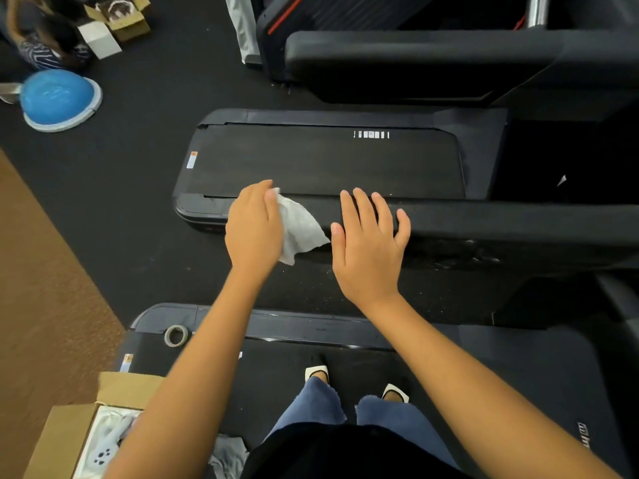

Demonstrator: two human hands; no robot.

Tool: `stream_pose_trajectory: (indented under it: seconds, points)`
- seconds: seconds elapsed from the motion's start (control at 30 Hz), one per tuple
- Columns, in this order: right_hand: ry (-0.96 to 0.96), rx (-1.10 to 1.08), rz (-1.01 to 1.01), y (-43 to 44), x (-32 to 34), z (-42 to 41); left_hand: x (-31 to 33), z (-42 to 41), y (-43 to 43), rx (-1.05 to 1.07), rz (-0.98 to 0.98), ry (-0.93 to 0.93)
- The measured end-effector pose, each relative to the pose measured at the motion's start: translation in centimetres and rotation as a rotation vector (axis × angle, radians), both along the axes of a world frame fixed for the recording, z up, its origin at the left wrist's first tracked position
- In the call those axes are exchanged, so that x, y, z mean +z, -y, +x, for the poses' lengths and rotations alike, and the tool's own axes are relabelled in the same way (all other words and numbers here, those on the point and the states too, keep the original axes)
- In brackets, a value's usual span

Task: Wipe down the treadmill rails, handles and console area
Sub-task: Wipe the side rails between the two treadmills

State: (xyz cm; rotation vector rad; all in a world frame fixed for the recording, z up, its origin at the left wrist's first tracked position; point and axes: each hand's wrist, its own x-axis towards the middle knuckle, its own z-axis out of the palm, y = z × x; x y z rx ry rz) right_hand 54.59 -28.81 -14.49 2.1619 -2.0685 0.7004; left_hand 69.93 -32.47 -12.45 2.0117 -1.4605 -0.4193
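Seen from above, a person stands on the belt of a near treadmill [484, 368], looking down at both bare arms stretched forward. Blue jeans and two white pointed shoes show at the bottom of the view.

The left hand [254, 226] is curled, its grip closed on a crumpled white wipe [299, 229]. The wipe hangs from the fingers and lies against the end of a long black padded handrail [501, 226], which runs from the middle of the scene out to the right edge. The right hand [368, 243] has its grip open, fingers spread and flat, palm down on or just above the same handrail, just right of the wipe. Whether the palm presses the rail cannot be told.

Beyond the handrail lies the dark belt [321, 164] of a second treadmill, with a small orange and white sticker [192, 160] at its left end and white markings [371, 134] near its far edge. A second black handrail [432, 57] runs along the far side at the top right.

On the black floor [121, 209] at far left sits a blue half-dome balance trainer [60, 98]. Small cardboard boxes [117, 22] lie at the top left. A roll of clear tape [176, 336] rests on the left end of the near treadmill's side rail. At the bottom left is an open cardboard box [69, 440] with pale contents, beside a strip of brown floor [41, 288].
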Motion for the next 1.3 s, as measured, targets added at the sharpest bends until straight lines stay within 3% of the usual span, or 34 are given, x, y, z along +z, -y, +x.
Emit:
stream_pose_trajectory:
  seconds: [0.1, 0.37, 0.43, 0.53, 0.67, 0.77, 0.93, 1.03, 1.1, 1.2, 1.3]
  points:
    - [-0.007, 0.000, -0.002, 0.0, 0.0, 0.0, -1.5, -0.8, -3.0, 0.003, -0.132, -0.031]
    - [0.019, 0.044, 0.018, -0.1, 0.3, -0.6, -0.5, 0.1, 0.1, 0.165, 0.000, -0.139]
    - [0.175, 0.054, -0.002, -0.2, 0.7, -1.2, -0.6, -0.1, 0.1, 0.132, 0.028, 0.051]
    - [0.590, 0.077, -0.052, -0.4, 1.7, -2.4, -1.0, -4.5, -2.2, -0.138, 0.009, 0.412]
    - [0.726, 0.068, -0.087, 0.6, 2.9, -3.4, -1.3, -10.4, -3.9, -0.427, -0.082, 0.467]
    - [0.688, 0.072, -0.038, 1.4, 3.3, -3.6, -1.6, -7.7, -3.1, -0.505, -0.081, 0.506]
    - [0.383, 0.091, 0.027, 1.5, 2.5, -2.7, -1.5, -1.9, -1.9, -0.195, -0.101, 0.363]
    - [0.191, 0.116, 0.043, 1.5, 1.6, -2.6, -1.2, -0.7, -0.2, 0.036, -0.116, 0.060]
    - [0.113, 0.125, 0.035, 1.5, 1.3, -2.7, -1.2, -1.1, 0.0, 0.123, -0.135, -0.028]
    - [0.068, 0.143, 0.033, 1.3, 1.2, -3.0, -2.2, -2.9, -2.2, 0.062, -0.217, 0.125]
    - [0.056, 0.159, 0.046, 1.0, 1.2, -3.1, -3.9, -5.1, -4.8, -0.066, -0.173, 0.292]
